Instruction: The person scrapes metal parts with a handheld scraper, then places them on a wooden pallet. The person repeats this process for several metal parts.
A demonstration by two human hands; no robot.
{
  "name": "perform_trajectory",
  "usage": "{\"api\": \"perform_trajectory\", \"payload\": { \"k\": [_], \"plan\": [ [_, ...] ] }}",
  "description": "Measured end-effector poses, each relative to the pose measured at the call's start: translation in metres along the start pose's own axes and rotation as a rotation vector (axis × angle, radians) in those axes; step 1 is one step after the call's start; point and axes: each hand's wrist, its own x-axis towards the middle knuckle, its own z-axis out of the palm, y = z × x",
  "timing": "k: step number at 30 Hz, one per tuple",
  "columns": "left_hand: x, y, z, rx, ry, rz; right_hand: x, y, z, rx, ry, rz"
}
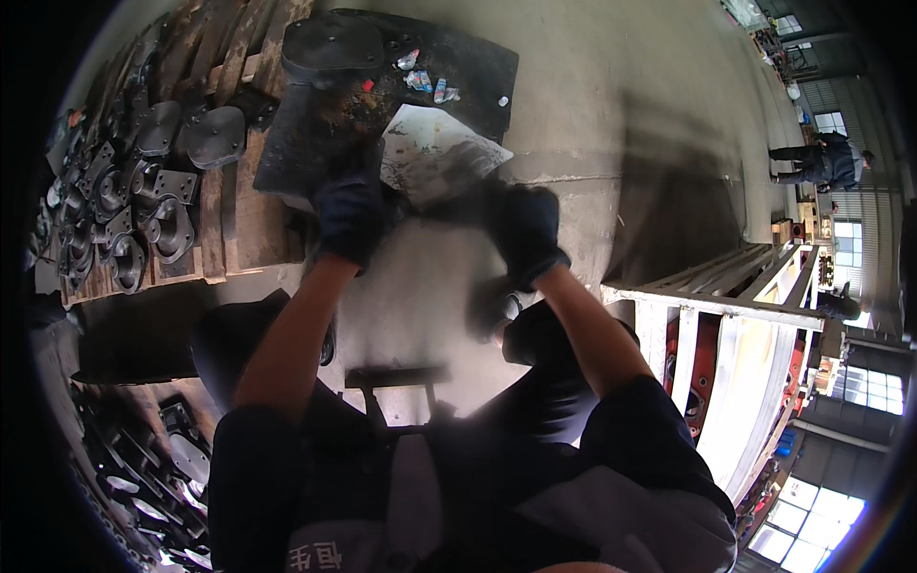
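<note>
My left hand (351, 218), in a dark blue glove, is closed near the front edge of a dark worktop (482, 67). To its right, my right hand (527, 234) wears the same kind of glove, its fingers curled. A dark part (449, 206) spans the gap between the hands, and both seem to grip it; blur and shadow hide its exact kind. Just beyond it a stained white sheet (430, 143) lies on the worktop. A dark rounded plate (330, 46) rests at the worktop's far left.
Small crumpled packets (420, 80) and a red bit (368, 86) lie on the worktop. Cast metal brackets (172, 229) crowd a wooden pallet at left, with more parts (186, 458) below. A pale crate frame (726, 307) holds red parts at right. A person (831, 160) stands far off.
</note>
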Motion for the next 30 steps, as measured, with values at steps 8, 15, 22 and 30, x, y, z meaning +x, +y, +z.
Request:
{"api": "perform_trajectory", "payload": {
  "k": [8, 15, 22, 30],
  "plan": [
    [0.004, -0.003, -0.001, -0.122, -0.049, -0.029, -0.002, -0.002, -0.006, 0.023, 0.009, 0.003],
    [-0.003, -0.004, 0.011, -0.006, 0.091, 0.082, 0.0, 0.006, 0.009, 0.061, 0.042, 0.017],
    [-0.004, -0.008, 0.007, -0.063, -0.105, 0.016, 0.003, 0.004, 0.004, 0.155, -0.068, 0.069],
    [0.002, -0.006, 0.006, -0.143, 0.097, 0.084, 0.0, 0.014, 0.012, 0.357, 0.071, 0.117]
  ]
}}
